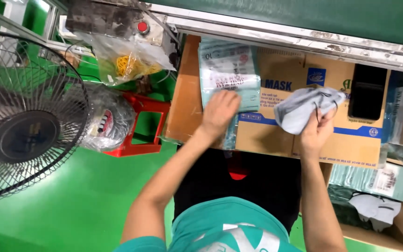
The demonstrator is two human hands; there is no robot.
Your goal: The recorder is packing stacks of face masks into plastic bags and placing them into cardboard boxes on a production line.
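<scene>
While the right hand (317,133) grips a grey mask (302,109), left hand (219,112) flat on pouch stack (229,74)

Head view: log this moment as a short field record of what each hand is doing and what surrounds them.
left hand: left hand lies flat on a stack of pale teal printed plastic pouches
right hand: right hand has a closed grip on a grey fabric face mask with dark ear loops
work surface: flattened brown cardboard box with blue print
right side: open carton holding more pouches and masks
left side: black wire-guard fan, red plastic stool, clear bag of yellow rubber bands
floor: green
</scene>
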